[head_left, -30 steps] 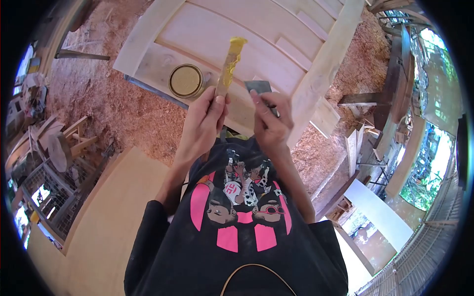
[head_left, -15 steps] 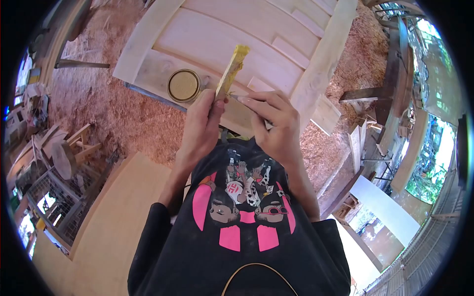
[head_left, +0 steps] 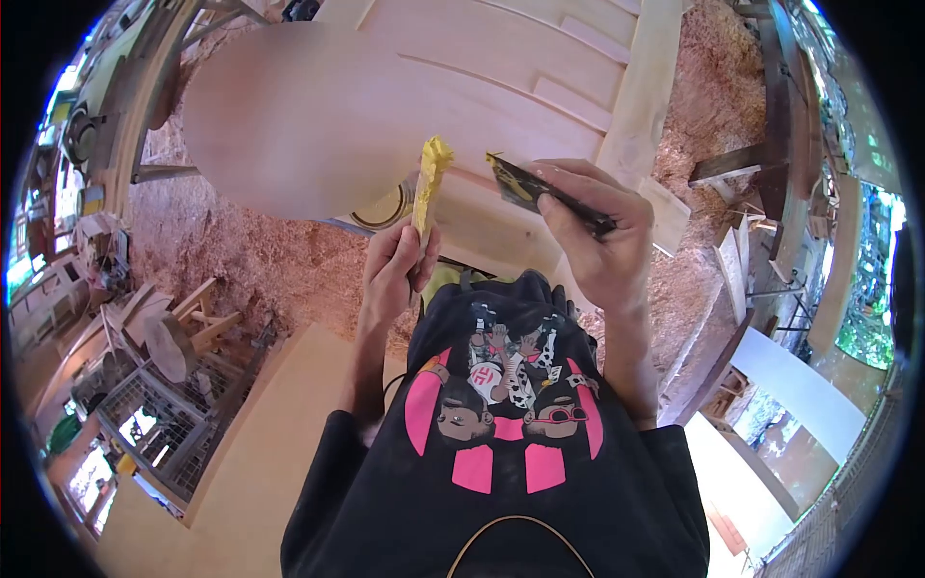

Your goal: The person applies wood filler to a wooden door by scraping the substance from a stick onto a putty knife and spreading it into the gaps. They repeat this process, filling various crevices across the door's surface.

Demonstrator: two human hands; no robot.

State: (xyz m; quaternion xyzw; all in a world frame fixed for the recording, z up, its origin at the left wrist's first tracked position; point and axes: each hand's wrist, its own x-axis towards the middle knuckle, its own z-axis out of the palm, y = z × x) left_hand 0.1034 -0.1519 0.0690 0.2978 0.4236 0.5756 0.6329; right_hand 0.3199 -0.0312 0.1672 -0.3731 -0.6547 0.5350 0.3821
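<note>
Currently: Both Hands Closed on Tools Above the Door Panel

1. Left hand. Left hand (head_left: pixel 395 275) is closed around the lower end of a wooden stick (head_left: pixel 424 197). The fingers wrap the shaft and the thumb lies along it. The stick stands nearly upright, and its upper end is coated with yellow paste.

2. Right hand. Right hand (head_left: pixel 602 241) is closed on a scraper (head_left: pixel 525 183). The fingers are clamped over the handle, with the forefinger laid along the blade. The dark blade points toward the stick and carries a smear of the same yellow paste. Blade tip and stick are near each other but apart, with a clear gap between them.

3. Position of the tools. Both tools are held in the air in front of the chest, above the near edge of a pale wooden door panel (head_left: pixel 540 67), which lies flat.

4. Nearby items. A round tin (head_left: pixel 387 207) sits on the panel just behind the stick. Only part of its rim shows, because a blurred patch covers the rest. Its contents cannot be made out.

5. Surroundings. Sawdust (head_left: pixel 260 255) covers the floor around the panel. A flat board (head_left: pixel 246 462) lies at lower left, with a wire cage (head_left: pixel 159 429) beside it. The person wears a black shirt (head_left: pixel 501 501) with a pink print.
</note>
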